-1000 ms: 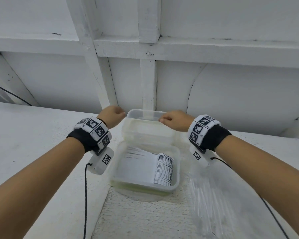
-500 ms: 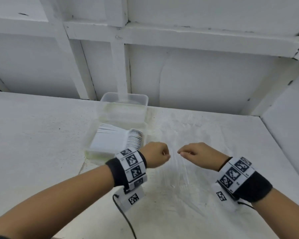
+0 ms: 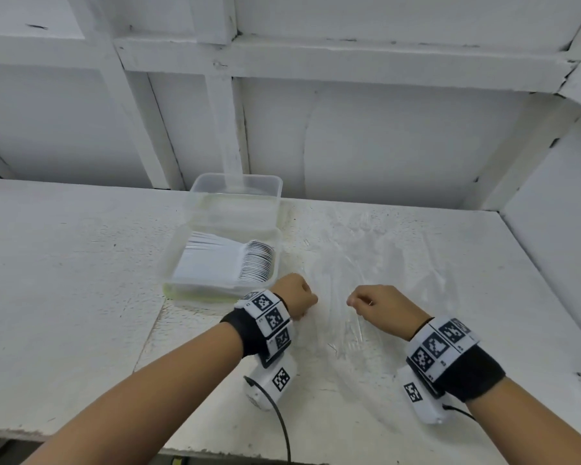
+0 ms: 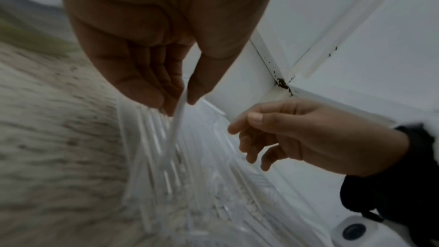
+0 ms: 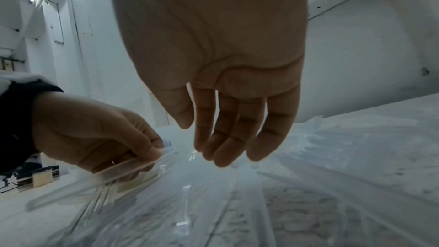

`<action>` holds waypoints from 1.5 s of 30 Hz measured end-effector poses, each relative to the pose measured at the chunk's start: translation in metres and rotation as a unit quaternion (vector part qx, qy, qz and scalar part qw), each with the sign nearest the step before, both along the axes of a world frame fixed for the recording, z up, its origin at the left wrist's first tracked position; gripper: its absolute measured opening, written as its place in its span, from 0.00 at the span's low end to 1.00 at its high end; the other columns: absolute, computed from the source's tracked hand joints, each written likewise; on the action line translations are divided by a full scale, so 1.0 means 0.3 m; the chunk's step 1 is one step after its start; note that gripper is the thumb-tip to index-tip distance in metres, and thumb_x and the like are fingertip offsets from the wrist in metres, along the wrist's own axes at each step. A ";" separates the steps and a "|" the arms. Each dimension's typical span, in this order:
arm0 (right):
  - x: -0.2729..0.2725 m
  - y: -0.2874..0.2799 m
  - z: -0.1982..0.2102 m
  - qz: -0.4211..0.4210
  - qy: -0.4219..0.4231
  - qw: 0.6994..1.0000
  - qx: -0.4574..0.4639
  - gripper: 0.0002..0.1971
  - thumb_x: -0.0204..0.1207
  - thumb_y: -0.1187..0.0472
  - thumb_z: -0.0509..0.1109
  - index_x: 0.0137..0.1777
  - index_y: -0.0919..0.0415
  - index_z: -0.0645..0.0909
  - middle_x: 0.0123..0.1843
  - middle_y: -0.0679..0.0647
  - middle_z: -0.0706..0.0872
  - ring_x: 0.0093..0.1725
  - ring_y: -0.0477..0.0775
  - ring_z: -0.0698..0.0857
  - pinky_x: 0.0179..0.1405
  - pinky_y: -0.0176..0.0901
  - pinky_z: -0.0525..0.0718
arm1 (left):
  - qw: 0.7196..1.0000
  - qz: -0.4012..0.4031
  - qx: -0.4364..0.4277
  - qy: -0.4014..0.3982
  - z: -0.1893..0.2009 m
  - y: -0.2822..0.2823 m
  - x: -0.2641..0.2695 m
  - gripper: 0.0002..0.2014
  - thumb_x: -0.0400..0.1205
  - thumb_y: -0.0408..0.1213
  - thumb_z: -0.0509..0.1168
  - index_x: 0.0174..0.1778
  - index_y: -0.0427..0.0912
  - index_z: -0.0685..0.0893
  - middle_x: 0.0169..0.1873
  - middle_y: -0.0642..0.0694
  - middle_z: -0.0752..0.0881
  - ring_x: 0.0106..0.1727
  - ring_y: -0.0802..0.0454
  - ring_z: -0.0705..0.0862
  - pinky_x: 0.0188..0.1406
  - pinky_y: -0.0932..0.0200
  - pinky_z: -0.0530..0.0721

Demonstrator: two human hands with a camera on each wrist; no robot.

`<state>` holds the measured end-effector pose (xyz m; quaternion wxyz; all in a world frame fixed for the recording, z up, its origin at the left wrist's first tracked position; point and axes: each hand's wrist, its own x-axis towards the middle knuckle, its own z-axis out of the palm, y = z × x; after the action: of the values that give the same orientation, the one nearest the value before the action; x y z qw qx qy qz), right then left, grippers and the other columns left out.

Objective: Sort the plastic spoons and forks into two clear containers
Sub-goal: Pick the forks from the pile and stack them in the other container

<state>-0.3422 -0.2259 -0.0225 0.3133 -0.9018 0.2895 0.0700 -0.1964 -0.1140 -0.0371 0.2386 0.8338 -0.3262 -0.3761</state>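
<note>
Two clear containers stand one behind the other. The near container (image 3: 168, 263) holds a row of white spoons (image 3: 249, 265); the far container (image 3: 275, 196) looks empty. A pile of clear plastic forks (image 3: 353, 273) lies on the table to their right. My left hand (image 3: 307, 305) hovers over the pile's near left part and pinches a clear fork (image 4: 175, 125) between thumb and fingers, tines down. My right hand (image 3: 351, 302) hangs just right of it above the pile. Its fingers (image 5: 228, 138) are loose and hold nothing.
The white table (image 3: 64, 263) runs wide to the left. A white panelled wall (image 3: 383, 146) closes the back and a side wall (image 3: 557, 250) the right. The table's front edge (image 3: 81, 434) is close to me, with a cable (image 3: 282, 427) hanging over it.
Both hands came back from the far container's rim to the clear fork pile near me. The left hand now pinches a fork.
</note>
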 end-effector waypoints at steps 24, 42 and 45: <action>-0.087 0.041 0.107 -0.145 -0.030 0.961 0.234 0.06 0.84 0.61 0.53 0.52 0.54 0.72 0.31 0.55 0.73 0.25 0.50 0.72 0.21 0.38 0.76 | 0.996 0.041 -0.078 0.007 0.032 0.111 -0.038 0.08 0.83 0.38 0.59 0.39 0.39 0.73 0.27 0.50 0.72 0.26 0.56 0.71 0.21 0.65 0.68; -0.182 0.044 0.108 -0.128 -0.054 0.980 0.141 0.11 0.85 0.56 0.53 0.51 0.53 0.78 0.28 0.51 0.72 0.24 0.47 0.69 0.20 0.34 0.66 | 0.995 -0.004 0.060 -0.077 -0.050 -0.072 -0.056 0.21 0.78 0.50 0.67 0.28 0.39 0.72 0.27 0.45 0.76 0.37 0.45 0.79 0.31 0.60 0.71; -0.151 0.034 0.096 -0.149 -0.084 0.980 0.097 0.12 0.84 0.54 0.56 0.52 0.58 0.79 0.31 0.49 0.75 0.28 0.45 0.71 0.24 0.32 0.66 | 0.998 0.008 0.047 -0.045 -0.041 -0.060 -0.053 0.22 0.78 0.40 0.66 0.24 0.41 0.63 0.22 0.47 0.66 0.24 0.51 0.67 0.22 0.61 0.63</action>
<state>-0.3875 -0.2157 0.0063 0.4296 -0.8164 0.3852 -0.0257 -0.2124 -0.1320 -0.0494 0.1869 0.8628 -0.3116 -0.3514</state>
